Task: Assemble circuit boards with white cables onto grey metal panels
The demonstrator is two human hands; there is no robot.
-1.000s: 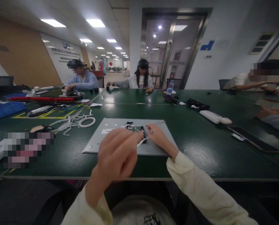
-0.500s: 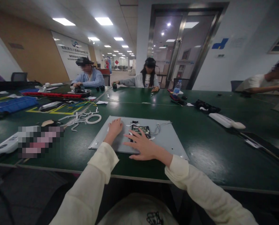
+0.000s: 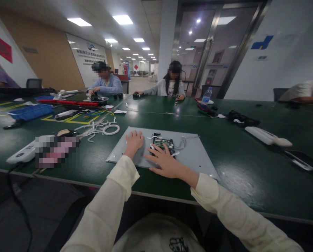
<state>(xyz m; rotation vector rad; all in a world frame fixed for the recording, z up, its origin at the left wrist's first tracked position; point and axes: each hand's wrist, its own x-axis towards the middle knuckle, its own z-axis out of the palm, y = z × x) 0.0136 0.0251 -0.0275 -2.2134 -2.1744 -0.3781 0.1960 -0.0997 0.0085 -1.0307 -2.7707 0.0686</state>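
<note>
A flat grey panel [image 3: 193,154] lies on the green table in front of me. On its middle sits a green circuit board [image 3: 164,142] in a black frame, with white tape bits and a grey cable [image 3: 184,141] at its right. My left hand [image 3: 134,141] rests on the panel's left part, fingers spread, holding nothing. Over the panel's front edge, my right hand [image 3: 167,162] has its fingers spread, the fingertips at the near left side of the board. It holds nothing and partly covers the board.
White cable strips and a tape roll [image 3: 111,130] lie left of the panel. Beyond are a blue tray [image 3: 31,112] and a power strip [image 3: 27,150]. A white device [image 3: 264,135] and a bottle [image 3: 206,96] are at right. People sit across the green table [image 3: 240,154].
The view has turned slightly left, so the scene sits further right. My left hand's fingers look more spread. My right hand stays beside the board.
</note>
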